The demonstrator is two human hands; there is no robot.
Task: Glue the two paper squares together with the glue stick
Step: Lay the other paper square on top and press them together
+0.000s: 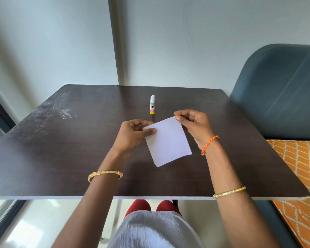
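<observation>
Both hands have the paper squares (167, 142) lifted just above the dark desk (61, 140), stacked so they look like one sheet. Left hand (132, 135) pinches the 9 o'clock corner, right hand (193, 124) pinches the 12 o'clock corner, fingers clamped on paper. The glue stick (152, 105) stands upright, uncapped, at 12 o'clock behind them.

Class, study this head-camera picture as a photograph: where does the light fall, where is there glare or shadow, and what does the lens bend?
Head view: soft daylight from the left; pale glare on the scuffed left part of the dark table; faint shadow under the paper squares, pinched by the left hand and right hand; the glue stick is sharp; wide-angle distortion bows the table's edges.
</observation>
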